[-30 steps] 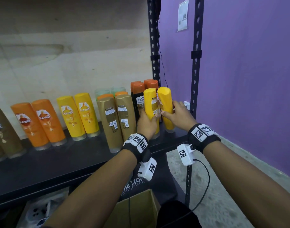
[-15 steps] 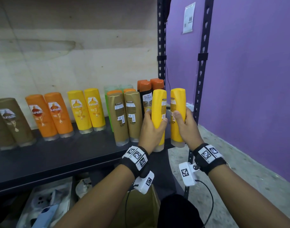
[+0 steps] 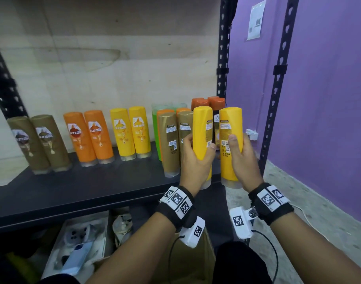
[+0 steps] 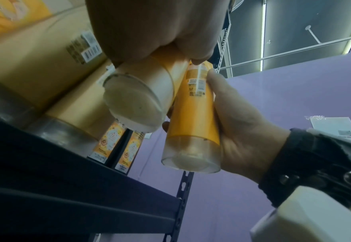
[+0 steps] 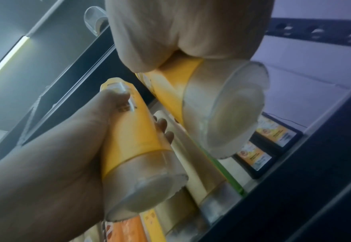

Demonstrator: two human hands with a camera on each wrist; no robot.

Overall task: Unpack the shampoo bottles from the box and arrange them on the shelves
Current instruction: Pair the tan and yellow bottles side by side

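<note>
I hold two yellow shampoo bottles upright, clear caps down, in the air just before the right front corner of the black shelf [image 3: 73,191]. My left hand [image 3: 196,162] grips the left yellow bottle [image 3: 201,136] round its lower body. My right hand [image 3: 243,160] grips the right yellow bottle [image 3: 229,144], thumb on its back label. The left wrist view shows the left bottle's cap [image 4: 137,101] and, beside it, the right bottle [image 4: 191,117]. In the right wrist view the right bottle [image 5: 222,106] is close and the left bottle [image 5: 133,139] sits in the left hand's curled fingers.
On the shelf stand pairs of bottles: brown [image 3: 40,142], orange [image 3: 89,138], yellow [image 3: 132,132], gold [image 3: 169,140] with green ones behind, and dark ones with orange caps [image 3: 208,102]. A black upright [image 3: 278,78] and a purple wall close the right. A cardboard box [image 3: 196,263] is below.
Both yellow bottles have come off the shelf's right end and moved back toward me. The right one, tilted a second ago, now stands straight.
</note>
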